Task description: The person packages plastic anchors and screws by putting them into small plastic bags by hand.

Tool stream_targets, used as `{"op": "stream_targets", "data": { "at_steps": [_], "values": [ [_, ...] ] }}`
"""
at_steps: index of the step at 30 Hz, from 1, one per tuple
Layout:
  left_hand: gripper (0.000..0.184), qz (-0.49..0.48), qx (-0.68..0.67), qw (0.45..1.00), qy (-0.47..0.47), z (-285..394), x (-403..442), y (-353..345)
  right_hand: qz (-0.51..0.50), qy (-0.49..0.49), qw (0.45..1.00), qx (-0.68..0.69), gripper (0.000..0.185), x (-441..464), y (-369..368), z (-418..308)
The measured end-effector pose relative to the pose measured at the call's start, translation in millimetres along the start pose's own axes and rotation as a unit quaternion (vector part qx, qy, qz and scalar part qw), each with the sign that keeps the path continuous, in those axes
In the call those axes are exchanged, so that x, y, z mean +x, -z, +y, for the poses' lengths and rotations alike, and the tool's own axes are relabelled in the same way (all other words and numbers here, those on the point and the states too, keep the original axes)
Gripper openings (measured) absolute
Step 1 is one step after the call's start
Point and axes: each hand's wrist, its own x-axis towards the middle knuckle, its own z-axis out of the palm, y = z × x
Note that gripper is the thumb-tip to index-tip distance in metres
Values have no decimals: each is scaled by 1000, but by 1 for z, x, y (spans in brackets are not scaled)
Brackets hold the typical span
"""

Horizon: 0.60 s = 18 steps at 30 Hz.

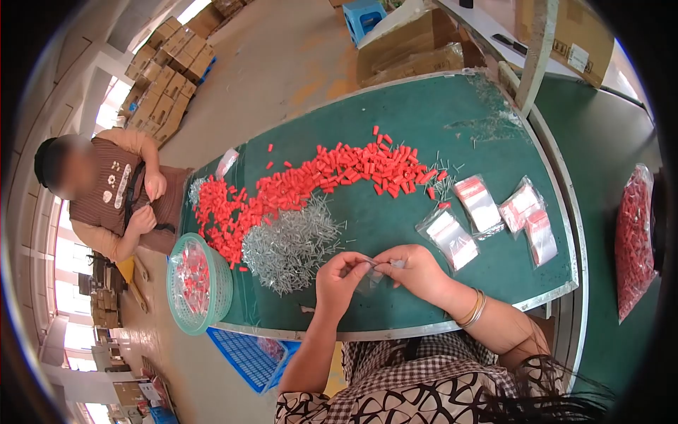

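Close to the table's near edge, my left hand point(339, 280) and my right hand point(417, 271) meet with their fingertips pinched. Between them is a small clear plastic bag point(370, 284), partly hidden by my fingers; its contents are too small to tell. Just left of my hands lies a heap of silver screws point(289, 247). Behind it stretches a long pile of small red plastic plugs point(304, 180). To the right of my hands are several flat clear bags, among them a packet with a white and red insert point(452, 239) and another packet point(479, 205).
A green mesh basket point(224, 293) holding filled bags stands at the left table edge. Across the green table point(395, 106) sits another person point(120, 191), hands together. A large bag of red pieces point(633, 244) lies far right. A blue crate point(247, 359) is below.
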Motion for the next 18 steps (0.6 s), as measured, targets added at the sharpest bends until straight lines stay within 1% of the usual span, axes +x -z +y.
{"op": "stream_targets", "data": {
  "at_steps": [3,6,9,12,15,18],
  "values": [
    [13,-11,-6,1000,2,7,0,-2,-3,36,998,-53,13,-2,-1,5],
    [11,-17,-83,996,11,3,-1,-6,0,34,999,-34,13,-3,0,-2],
    [12,-19,-115,993,14,2,-1,-11,13,36,998,-54,17,-2,-1,0],
    [12,-12,-119,993,14,1,-1,-16,48,55,993,-89,21,-1,-2,5],
    [12,-16,-87,996,8,4,0,-17,72,60,989,-114,23,-2,-2,5],
    [11,-10,-51,999,11,7,2,-16,39,1,999,-27,22,0,1,4]
  ]
}}
